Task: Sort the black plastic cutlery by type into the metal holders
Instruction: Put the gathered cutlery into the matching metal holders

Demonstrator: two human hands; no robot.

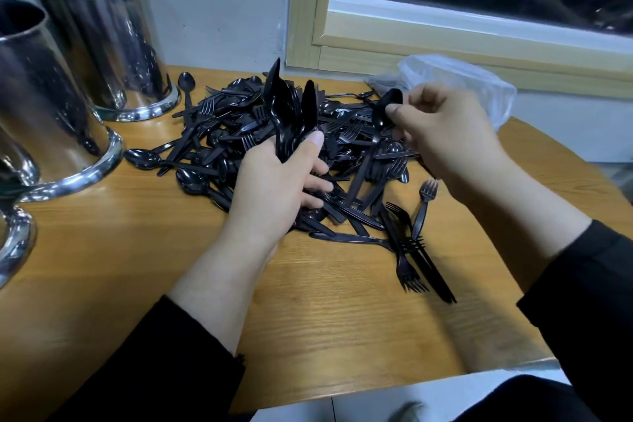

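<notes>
1. Black plastic spoons stood upright in a bunch in the left hand, whose fingers and thumb were curled around their handles, with the bowls pointing up.
2. The right hand pinched one more spoon by its bowl between the thumb and the fingers; the handle hung down toward the pile.
3. Under and between both hands lay the pile of cutlery, spoons, forks and knives mixed together, on the wooden table.
4. Just below the right hand, a few forks and a knife lay apart from the main pile, crossing each other.
5. To the left of the left hand stood the metal holders: the far holder close to the wall, the middle holder nearer, and a part of a third holder at the edge of the view.
6. What was inside the holders I could not tell.
7. Behind the right hand a clear plastic bag lay on the table, under the window frame.
8. Both arms wore black sleeves.
</notes>
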